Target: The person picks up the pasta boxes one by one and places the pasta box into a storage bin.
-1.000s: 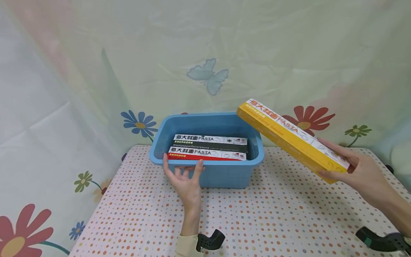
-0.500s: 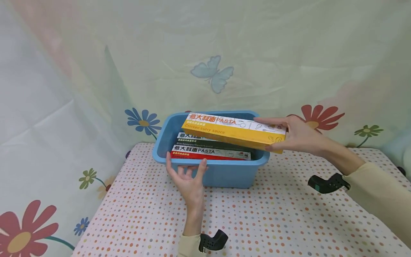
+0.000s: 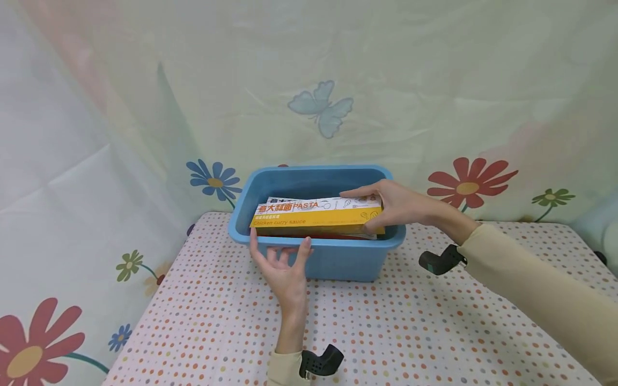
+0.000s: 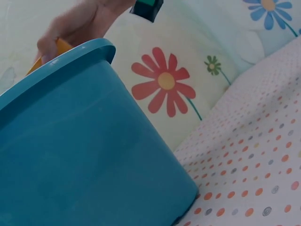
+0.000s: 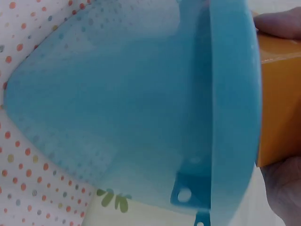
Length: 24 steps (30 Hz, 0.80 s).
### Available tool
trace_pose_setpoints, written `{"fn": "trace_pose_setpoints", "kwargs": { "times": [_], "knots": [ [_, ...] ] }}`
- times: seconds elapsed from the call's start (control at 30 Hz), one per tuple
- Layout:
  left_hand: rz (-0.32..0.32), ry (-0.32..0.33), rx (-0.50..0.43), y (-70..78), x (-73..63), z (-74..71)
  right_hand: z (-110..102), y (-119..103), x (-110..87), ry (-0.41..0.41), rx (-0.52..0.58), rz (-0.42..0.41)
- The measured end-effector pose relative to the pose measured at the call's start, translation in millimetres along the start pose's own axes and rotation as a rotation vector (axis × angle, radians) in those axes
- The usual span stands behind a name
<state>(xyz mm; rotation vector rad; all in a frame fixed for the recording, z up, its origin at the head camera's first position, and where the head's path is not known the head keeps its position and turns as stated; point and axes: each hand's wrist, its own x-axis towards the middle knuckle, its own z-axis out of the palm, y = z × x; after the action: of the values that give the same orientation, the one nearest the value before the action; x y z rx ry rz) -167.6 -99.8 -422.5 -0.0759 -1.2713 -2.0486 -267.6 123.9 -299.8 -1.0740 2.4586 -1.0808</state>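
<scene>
The blue plastic bin (image 3: 347, 262) stands on the dotted tablecloth. My left hand (image 3: 285, 279) grips its front rim, thumb and one fingertip over the edge, other fingers curled below. With my right hand (image 3: 403, 203) I pinch the right end of a yellow chicken curry pasta box (image 3: 318, 219), which lies level within the bin's opening, above the other boxes. Behind it peeks the white edge of a black pepper pasta box (image 3: 277, 200); most of the red tomato pasta box (image 3: 318, 236) is covered. In the right wrist view the yellow box (image 5: 280, 110) rises past the rim.
Dotted cloth (image 3: 415, 321) spreads in front of the bin and to both sides. A curtain (image 3: 410, 107) printed with flowers and a butterfly hangs close behind the bin. Each wrist wears a black camera mount, one at the left wrist (image 3: 321, 362).
My right hand has carried the yellow pasta box leftward and down from the right of the bin into its opening, levelling it over the other boxes. My left hand stays on the rim.
</scene>
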Motion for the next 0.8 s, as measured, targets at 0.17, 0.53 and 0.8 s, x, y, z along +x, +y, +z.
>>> {"fn": "trace_pose_setpoints", "kwargs": {
  "times": [0.17, 0.53, 0.8],
  "knots": [
    [-0.003, -0.003, 0.003, 0.5, -1.0, -0.1, 0, 5, 10.9, -0.044, 0.055, -0.016],
    [-0.003, 0.0, -0.007, 2.3, -0.8, -1.8, -1, 12, 17.0, -0.084, 0.094, -0.017],
    [-0.01, 0.0, 0.002, -0.1, -1.6, -0.9, -2, 20, 16.9, -0.074, 0.15, -0.006]
  ]
}}
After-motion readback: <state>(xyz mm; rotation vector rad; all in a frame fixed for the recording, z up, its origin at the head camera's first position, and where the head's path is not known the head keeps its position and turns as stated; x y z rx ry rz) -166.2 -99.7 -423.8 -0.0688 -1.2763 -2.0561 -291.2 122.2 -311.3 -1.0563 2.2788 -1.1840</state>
